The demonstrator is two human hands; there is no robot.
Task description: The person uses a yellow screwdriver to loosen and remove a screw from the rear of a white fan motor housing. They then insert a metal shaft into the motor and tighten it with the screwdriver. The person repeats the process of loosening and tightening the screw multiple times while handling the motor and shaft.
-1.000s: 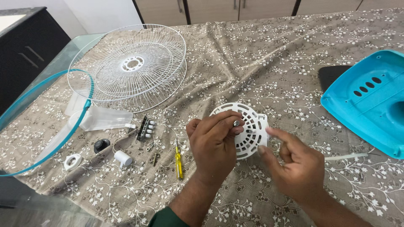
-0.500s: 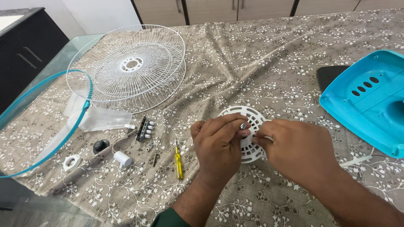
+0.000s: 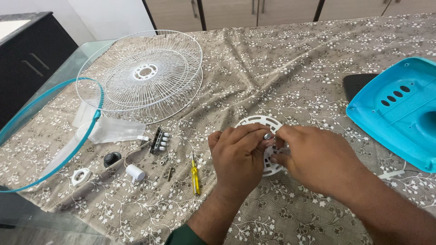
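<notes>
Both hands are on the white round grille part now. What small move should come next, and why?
Probably a small turn of the metal piece pinched between the fingers of both hands: left hand, right hand. It sits at the centre of the white slotted disc, which lies flat on the cloth.

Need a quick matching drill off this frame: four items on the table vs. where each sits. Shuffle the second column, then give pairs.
Things:
1. wire fan guards
2. yellow screwdriver
3. blue plastic housing
4. white slotted disc

Places:
A. right edge of the table
B. under both hands, left hand and right hand
C. far left, stacked on the floral cloth
D. just left of the left hand

Pairs: 1-C, 2-D, 3-A, 4-B
</notes>
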